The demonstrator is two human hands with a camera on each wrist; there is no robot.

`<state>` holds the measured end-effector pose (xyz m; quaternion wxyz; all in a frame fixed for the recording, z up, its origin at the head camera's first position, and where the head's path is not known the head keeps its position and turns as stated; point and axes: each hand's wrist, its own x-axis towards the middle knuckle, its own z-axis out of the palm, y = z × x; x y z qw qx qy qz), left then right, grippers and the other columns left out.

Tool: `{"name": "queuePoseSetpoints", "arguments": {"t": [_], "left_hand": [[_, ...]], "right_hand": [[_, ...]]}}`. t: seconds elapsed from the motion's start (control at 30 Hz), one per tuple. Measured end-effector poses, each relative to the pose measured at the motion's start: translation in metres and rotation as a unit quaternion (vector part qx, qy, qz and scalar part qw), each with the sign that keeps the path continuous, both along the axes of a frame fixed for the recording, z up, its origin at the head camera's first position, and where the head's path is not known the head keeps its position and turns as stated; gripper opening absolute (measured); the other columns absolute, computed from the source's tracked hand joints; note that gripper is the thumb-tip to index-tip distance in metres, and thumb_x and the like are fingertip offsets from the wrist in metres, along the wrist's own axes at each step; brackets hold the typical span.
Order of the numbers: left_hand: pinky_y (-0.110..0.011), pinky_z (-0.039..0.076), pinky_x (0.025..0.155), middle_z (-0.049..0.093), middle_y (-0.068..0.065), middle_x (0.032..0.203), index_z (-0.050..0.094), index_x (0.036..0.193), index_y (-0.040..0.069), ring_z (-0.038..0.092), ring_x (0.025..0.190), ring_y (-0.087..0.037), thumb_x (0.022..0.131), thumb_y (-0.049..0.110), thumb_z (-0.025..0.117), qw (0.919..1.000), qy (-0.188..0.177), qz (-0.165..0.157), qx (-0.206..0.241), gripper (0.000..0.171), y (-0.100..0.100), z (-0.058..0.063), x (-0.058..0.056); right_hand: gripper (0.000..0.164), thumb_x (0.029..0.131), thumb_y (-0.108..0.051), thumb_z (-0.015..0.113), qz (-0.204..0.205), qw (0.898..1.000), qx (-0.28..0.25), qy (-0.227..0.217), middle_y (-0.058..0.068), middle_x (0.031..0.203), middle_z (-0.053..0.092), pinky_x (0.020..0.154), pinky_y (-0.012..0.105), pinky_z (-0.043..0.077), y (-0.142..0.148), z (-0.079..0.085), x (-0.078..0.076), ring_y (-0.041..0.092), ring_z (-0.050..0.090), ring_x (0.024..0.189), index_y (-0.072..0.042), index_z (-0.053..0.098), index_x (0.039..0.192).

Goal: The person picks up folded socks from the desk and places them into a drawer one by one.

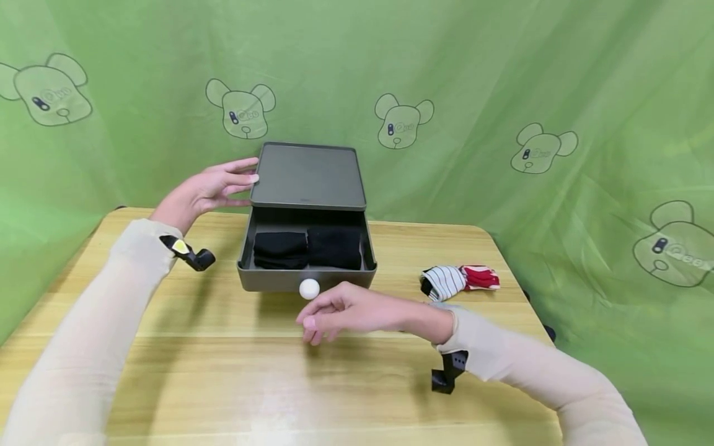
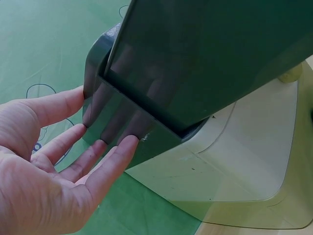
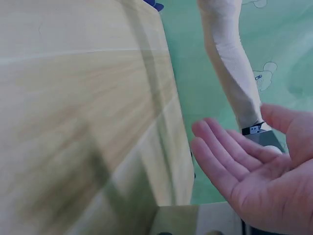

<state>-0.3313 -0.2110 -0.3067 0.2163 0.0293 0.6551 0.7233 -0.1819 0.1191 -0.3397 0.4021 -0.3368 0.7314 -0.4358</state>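
Sleeves, 2, pale: the right sleeve (image 1: 519,347) and the left sleeve (image 1: 100,328) are covering your arms, each wearing a black wrist camera, the right camera (image 1: 449,371) and the left camera (image 1: 192,253). Table (image 1: 240,384), 1, light wood grain: it is lying beneath both your arms. Right hand (image 1: 346,313): you are holding it in front of the drawer, fingers relaxed, loosely bent and grasping nothing; it is hovering just beside the knob, and you cannot tell from these views whether they are touching. Knob (image 1: 309,289), 1, round, white: it is showing at the middle of the drawer front. Drawer (image 1: 268,282), 1, dark grey: it is standing open, jutting toward you from its unit. Black cloths (image 1: 281,251), 2, folded: they are lying side by side inside the drawer. Rolled cloths, 2: a striped roll (image 1: 446,283) and a red-and-white roll (image 1: 480,278) are resting together on the table, to the drawer's right. Left hand (image 1: 220,186): your fingers are stretching out, unclenched, their tips touching the unit's left side. Drawer unit (image 1: 309,174), 1, dark grey, flat-topped: it is standing behind the open drawer. Curtain (image 1: 334,49), green: it is hanging behind everything, showing 5 outlined bear heads.
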Motion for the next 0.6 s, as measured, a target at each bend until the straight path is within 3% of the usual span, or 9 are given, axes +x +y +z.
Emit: {"name": "queuePoseSetpoints", "arguments": {"t": [0.07,0.3,0.6], "left_hand": [[-0.055,0.022,0.129,0.003,-0.009,0.173,0.016,0.164,0.024,0.011,0.16,-0.026,0.105,0.011,0.054,1.0,-0.002,0.003,0.001,0.072,0.001,0.0,0.0],[-0.055,0.02,0.13,0.005,-0.01,0.173,0.015,0.165,0.024,0.01,0.16,-0.027,0.106,0.012,0.053,1.0,0.001,0.003,0.002,0.071,0.001,-0.001,-0.001],[-0.055,0.019,0.13,0.004,-0.008,0.173,0.016,0.164,0.025,0.01,0.16,-0.026,0.105,0.011,0.054,0.9999,-0.006,0.006,0.006,0.072,0.0,0.0,-0.002]], "right_hand": [[0.03,0.106,-0.024,0.056,-0.032,0.999,-0.009,-0.016,0.022,0.115,0.074,0.096,0.051,0.061,-0.001,-0.007,0.0,0.023,0.074,0.102,-0.004,0.067,0.126],[0.04,0.108,-0.032,0.051,-0.121,0.989,-0.065,-0.056,0.022,0.108,0.076,0.087,0.041,0.065,-0.009,-0.019,0.003,0.021,0.077,0.093,0.001,0.065,0.127],[0.045,0.108,-0.033,0.049,-0.151,0.98,-0.101,-0.078,0.019,0.101,0.078,0.088,0.046,0.064,-0.013,-0.017,0.002,0.019,0.077,0.088,0.006,0.066,0.123]]}}
